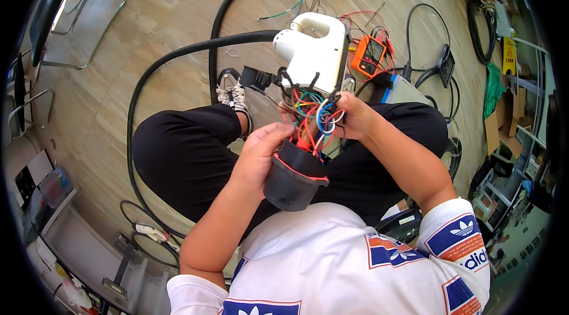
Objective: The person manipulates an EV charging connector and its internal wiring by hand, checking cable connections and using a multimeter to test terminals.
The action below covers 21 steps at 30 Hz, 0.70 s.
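Between both hands, a white plastic connector with a looped handle (325,65) trails thin multicoloured wires (309,114) toward a black cup-shaped plastic housing (291,187). The right hand (357,118) grips the connector's open end; the left hand (259,148) meets the housing's rim, its fingers' pinch hidden. Handling exposed wiring seems underway; next calls for gentle slack.

Tiled floor (112,101) lies open left of the arching black cable (249,37); an orange multimeter (368,55) obstructs the front right.
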Tool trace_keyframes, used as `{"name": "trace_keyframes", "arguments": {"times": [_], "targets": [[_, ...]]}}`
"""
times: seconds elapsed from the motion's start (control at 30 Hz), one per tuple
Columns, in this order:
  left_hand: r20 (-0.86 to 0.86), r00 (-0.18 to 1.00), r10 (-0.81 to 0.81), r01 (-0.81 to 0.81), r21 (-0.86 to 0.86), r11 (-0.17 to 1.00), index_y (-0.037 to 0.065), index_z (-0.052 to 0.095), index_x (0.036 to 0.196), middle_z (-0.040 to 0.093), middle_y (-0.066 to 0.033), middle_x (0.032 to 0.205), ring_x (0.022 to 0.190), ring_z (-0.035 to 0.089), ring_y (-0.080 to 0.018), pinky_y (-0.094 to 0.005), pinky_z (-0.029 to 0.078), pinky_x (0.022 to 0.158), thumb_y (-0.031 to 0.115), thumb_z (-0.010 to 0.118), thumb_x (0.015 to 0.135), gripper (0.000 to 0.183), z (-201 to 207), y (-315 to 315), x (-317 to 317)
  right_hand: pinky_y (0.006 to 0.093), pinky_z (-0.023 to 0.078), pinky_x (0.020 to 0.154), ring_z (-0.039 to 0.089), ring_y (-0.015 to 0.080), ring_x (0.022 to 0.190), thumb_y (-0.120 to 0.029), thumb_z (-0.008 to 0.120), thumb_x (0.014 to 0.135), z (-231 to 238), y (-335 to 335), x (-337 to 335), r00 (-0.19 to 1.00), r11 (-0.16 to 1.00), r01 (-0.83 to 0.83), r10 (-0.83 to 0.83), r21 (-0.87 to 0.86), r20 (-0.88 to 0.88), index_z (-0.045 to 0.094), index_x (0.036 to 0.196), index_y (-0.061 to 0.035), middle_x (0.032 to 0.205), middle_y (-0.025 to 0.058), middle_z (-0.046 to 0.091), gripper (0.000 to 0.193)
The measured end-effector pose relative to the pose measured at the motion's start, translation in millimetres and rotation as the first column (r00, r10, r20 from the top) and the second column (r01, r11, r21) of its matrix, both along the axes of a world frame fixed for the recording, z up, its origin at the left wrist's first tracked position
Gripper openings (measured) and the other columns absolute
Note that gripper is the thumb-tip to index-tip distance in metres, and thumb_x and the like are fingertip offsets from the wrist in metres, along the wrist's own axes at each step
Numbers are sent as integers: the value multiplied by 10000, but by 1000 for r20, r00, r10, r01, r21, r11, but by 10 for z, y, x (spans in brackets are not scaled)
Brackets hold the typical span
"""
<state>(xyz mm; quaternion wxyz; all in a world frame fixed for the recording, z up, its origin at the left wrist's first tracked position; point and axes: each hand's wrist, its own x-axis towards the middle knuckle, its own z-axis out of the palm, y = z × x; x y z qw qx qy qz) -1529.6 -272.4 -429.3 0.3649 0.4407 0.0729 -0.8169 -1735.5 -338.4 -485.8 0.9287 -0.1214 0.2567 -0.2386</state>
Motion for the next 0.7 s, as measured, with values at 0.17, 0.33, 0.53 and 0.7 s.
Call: {"name": "trace_keyframes", "arguments": {"times": [0.17, 0.33, 0.53, 0.7], "targets": [[170, 985, -21, 54, -190, 980, -26, 620, 1164, 703, -124, 1014, 873, 689, -187, -309, 570, 805, 216, 576, 993, 300, -135, -52, 359, 339, 495, 959, 626, 168, 1128, -420, 738, 879, 84, -67, 171, 999, 999, -6, 4, 49, 45, 565, 1305, -73, 1216, 61, 668, 576], [725, 518, 453, 345, -662, 665, -7, 640, 1069, 643, -127, 1089, 985, 626, -197, -328, 526, 868, 145, 730, 896, 247, 701, -156, 529, 357, 455, 1025, 601, 191, 1200, -460, 743, 859, 298, -181, 549, 995, 995, 102, -102, 15, 10, 540, 1353, -62, 1264, 81, 660, 667], [670, -330, 665, 943, 207, 259, 62, 709, 1014, 660, -69, 1016, 985, 611, -303, -430, 477, 849, 126, 790, 784, 252, 1269, -422, 298, 345, 480, 971, 625, 162, 1100, -418, 720, 894, 409, -275, 846, 990, 992, 124, -124, 6, 63, 587, 1295, -84, 1210, 69, 681, 538], [679, -390, 622, 920, 252, 301, 49, 659, 934, 615, -69, 815, 789, 605, -290, -426, 470, 691, 113, 728, 861, 119, 1366, -365, 220, 320, 454, 845, 595, 164, 993, -439, 793, 814, 536, -299, 1010, 990, 991, 134, -133, -9, 50, 650, 1135, -129, 1029, 33, 693, 468]]}}
